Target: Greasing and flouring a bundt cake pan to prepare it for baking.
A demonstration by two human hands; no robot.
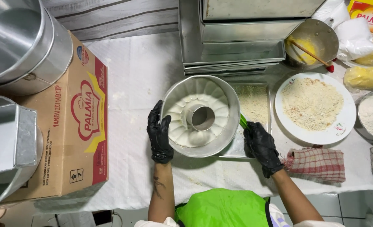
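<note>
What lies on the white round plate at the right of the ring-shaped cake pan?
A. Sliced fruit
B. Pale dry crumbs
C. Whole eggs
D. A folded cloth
B: the white plate carries a flat heap of pale crumbs, beside the ring-shaped cake pan.

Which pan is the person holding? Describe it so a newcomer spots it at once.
Start at the white cloth-covered table and go to its middle, between the two black-gloved hands. The left hand grips the rim of a round metal ring pan, tilted over a shallow tray of crumbs. Unlike the stacked rectangular tins behind, it is fluted, with a central tube.
</note>
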